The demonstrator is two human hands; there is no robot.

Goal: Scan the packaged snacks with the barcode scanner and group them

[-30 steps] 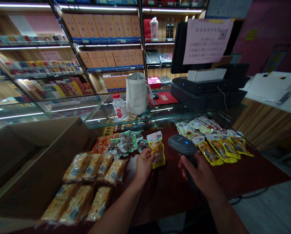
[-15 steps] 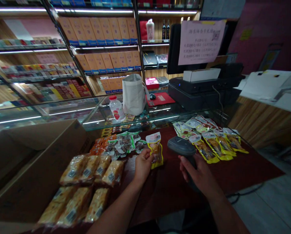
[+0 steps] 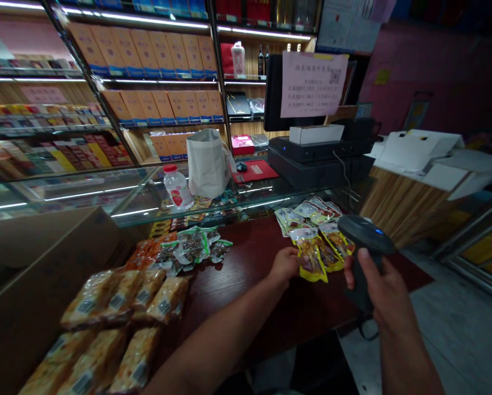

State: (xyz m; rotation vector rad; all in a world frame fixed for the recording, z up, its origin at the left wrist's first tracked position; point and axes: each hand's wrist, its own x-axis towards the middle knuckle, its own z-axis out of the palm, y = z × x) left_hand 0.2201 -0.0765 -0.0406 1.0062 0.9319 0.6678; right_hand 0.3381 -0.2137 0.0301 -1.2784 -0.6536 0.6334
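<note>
My left hand (image 3: 286, 264) pinches the edge of a yellow-bordered snack packet (image 3: 311, 257), low over the right part of the dark red table. Beside it lies another yellow-edged packet (image 3: 331, 259), partly overlapped. A black barcode scanner (image 3: 365, 235) with a blue light on top is in my right hand (image 3: 388, 291), fingers wrapped round its handle. The scanner's head hides some of what lies behind it. Just beyond the yellow packets are white-and-green packets (image 3: 292, 219).
At the left stand wrapped bread packs (image 3: 124, 291) in rows, green-and-clear packets (image 3: 192, 247), orange packets (image 3: 151, 249) and an open cardboard box (image 3: 44, 269). On the glass counter are a bottle (image 3: 177, 189), a white bag (image 3: 207, 164) and a monitor (image 3: 274, 93).
My left hand has carried the packet rightward, from the middle of the table to the other yellow-edged packets. The scanner in my right hand has shifted right. My view has turned slightly right.
</note>
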